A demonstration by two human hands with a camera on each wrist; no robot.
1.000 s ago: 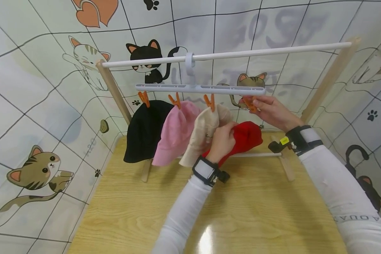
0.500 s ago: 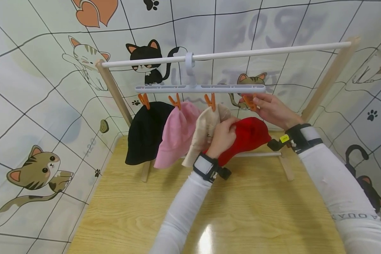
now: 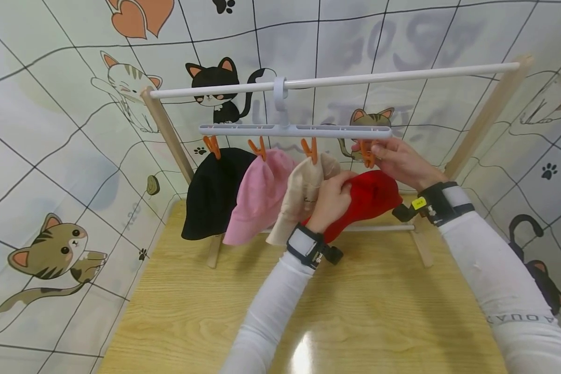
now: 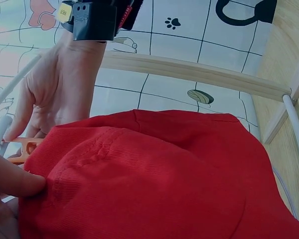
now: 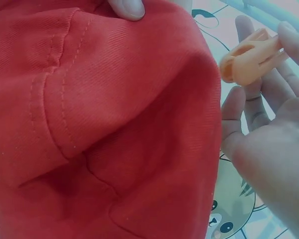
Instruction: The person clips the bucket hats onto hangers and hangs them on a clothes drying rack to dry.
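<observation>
My left hand grips a red bucket hat, thumb pressed on the cloth in the left wrist view. Just above the hat, my right hand pinches an orange clothespin between thumb and fingers. That clothespin hangs at the right end of a pale hanger bar. In the right wrist view the clothespin's tip sits right at the edge of the red cloth. Left of my hands, a cream hat, a pink hat and a black hat hang from orange clothespins.
The hanger hooks over a white rod between wooden side posts. A lower white rail runs behind the hats. Beneath is a wood-grain table; a cat-patterned wall covering surrounds it.
My left hand has brought the red hat up and slightly right, closer to the clothespin. In my right hand, the clothespin now points more steeply downward.
</observation>
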